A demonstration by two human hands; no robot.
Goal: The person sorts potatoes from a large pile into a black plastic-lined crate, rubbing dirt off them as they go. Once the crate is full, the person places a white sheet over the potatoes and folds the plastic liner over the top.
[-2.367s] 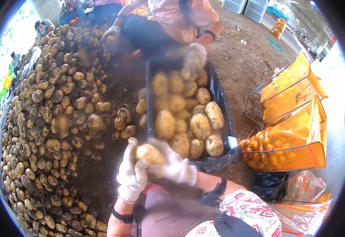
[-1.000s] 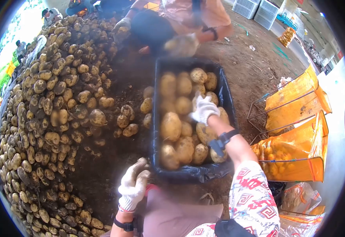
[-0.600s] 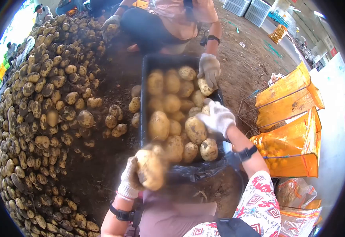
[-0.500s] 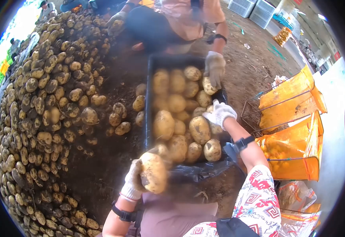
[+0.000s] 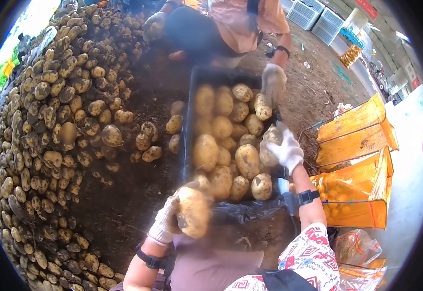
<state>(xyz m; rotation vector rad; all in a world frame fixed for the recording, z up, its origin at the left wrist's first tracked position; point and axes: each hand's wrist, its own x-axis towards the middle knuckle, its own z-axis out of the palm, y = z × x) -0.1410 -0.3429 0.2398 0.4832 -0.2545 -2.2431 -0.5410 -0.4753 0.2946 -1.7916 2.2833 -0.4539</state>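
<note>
Largest is the heap of soil-marked potatoes (image 5: 42, 145), too many to count, spread over the ground on the left. Next comes one black-lined crate (image 5: 187, 140), its long side running away from the person, with several layers of potatoes inside and three loose ones just beside its left wall. To its right, two orange bags (image 5: 352, 186) stand on wire frames. A co-worker's gloved hand (image 5: 273, 82) rests at the crate's far right corner. The left hand (image 5: 169, 216) is curled around one large potato (image 5: 194, 212), which lies to the right of its palm, near the crate's closest left corner, its long axis pointing away from the person (the edges are blurred). The right hand (image 5: 287, 149) clasps one smaller potato (image 5: 269, 145) between thumb and fingers; that one sits left of the palm at the crate's right side, long axis roughly along the wall.
</note>
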